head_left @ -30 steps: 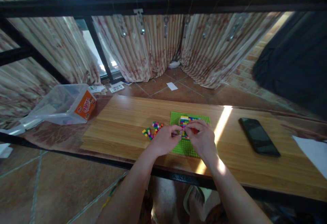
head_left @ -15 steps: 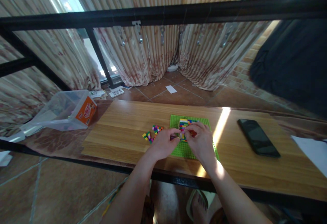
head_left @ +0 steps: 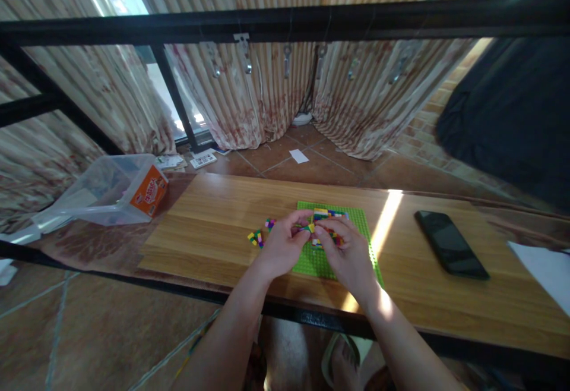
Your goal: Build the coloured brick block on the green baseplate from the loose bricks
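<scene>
Over the green studded baseplate, my left hand pinches a small piece of joined toy bricks, with yellow and green showing. My right hand meets it from the other side, thumb and index finger closed at the piece's yellow end. Below the fingers, a block of multicoloured toy bricks is built on the baseplate, partly covered by my right hand. Left of my left hand lie more joined bricks in yellow, green and purple, some of them hidden behind the hand.
The wooden board carries a black phone at the right, near white paper. A clear plastic box with an orange label stands at the left. A dark metal bar crosses in front of the curtains.
Both hands have shifted slightly left, off the brick block. A yellow and green brick piece now shows between the fingertips, and more of the block is uncovered.
</scene>
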Demonstrator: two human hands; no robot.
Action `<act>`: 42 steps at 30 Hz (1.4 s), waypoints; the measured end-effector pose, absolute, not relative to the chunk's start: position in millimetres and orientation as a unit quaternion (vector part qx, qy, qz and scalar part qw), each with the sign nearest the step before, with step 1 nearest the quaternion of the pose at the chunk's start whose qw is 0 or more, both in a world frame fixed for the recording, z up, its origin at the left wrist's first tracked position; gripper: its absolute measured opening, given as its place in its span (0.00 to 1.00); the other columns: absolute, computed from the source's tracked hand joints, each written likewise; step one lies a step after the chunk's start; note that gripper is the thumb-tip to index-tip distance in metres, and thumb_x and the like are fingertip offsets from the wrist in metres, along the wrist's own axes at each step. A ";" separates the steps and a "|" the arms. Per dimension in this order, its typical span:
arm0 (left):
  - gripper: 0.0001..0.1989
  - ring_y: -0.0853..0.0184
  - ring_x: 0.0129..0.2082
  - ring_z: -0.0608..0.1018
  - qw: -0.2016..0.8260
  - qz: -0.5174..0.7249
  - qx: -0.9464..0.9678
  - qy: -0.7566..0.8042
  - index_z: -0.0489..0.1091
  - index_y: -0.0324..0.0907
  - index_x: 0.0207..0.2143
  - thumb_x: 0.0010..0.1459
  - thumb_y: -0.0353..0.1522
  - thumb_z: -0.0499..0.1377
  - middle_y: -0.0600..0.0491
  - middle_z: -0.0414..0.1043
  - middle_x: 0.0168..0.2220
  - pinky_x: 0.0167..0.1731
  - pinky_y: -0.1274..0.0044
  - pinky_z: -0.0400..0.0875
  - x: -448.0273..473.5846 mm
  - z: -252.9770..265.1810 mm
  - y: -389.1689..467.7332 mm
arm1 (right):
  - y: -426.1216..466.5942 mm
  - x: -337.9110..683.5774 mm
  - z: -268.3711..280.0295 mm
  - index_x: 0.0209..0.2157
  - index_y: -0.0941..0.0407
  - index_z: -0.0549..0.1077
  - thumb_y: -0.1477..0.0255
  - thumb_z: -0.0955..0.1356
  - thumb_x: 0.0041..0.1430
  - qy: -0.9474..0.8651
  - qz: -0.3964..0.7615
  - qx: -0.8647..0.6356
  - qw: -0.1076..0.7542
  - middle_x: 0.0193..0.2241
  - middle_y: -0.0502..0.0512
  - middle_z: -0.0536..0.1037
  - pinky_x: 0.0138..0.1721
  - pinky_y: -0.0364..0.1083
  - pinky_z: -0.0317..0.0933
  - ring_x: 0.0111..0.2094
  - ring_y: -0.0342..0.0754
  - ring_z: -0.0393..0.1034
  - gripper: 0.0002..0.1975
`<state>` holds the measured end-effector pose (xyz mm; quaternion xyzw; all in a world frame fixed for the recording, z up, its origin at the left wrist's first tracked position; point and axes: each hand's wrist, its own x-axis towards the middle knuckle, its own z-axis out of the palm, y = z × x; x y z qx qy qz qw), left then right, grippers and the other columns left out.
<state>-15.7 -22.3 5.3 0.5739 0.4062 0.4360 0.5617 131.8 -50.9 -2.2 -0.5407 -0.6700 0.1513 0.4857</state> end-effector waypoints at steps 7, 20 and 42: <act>0.12 0.70 0.35 0.73 0.552 0.446 0.568 0.418 0.72 0.37 0.41 0.52 0.25 0.60 0.52 0.72 0.35 0.38 0.77 0.69 -12.4 10.6 -21.7 | -50.1 133.6 -0.3 0.30 0.53 0.76 0.65 0.67 0.60 -0.624 0.267 -0.533 0.505 0.28 0.51 0.76 0.38 0.48 0.61 0.32 0.46 0.68 0.09; 0.11 0.69 0.33 0.74 0.524 0.389 0.614 0.445 0.71 0.38 0.38 0.49 0.23 0.59 0.53 0.73 0.32 0.38 0.76 0.69 -26.7 1.5 -14.2 | -46.6 151.1 2.0 0.30 0.53 0.79 0.63 0.69 0.57 -0.591 0.282 -0.546 0.523 0.30 0.52 0.78 0.39 0.49 0.63 0.34 0.48 0.71 0.09; 0.27 0.66 0.31 0.74 0.443 0.205 0.745 0.455 0.69 0.37 0.55 0.51 0.25 0.55 0.50 0.76 0.33 0.32 0.76 0.68 -29.4 10.5 -27.6 | -52.6 127.7 -16.9 0.23 0.54 0.74 0.67 0.67 0.58 -0.687 -0.034 -0.627 0.367 0.33 0.57 0.77 0.43 0.54 0.57 0.39 0.54 0.66 0.11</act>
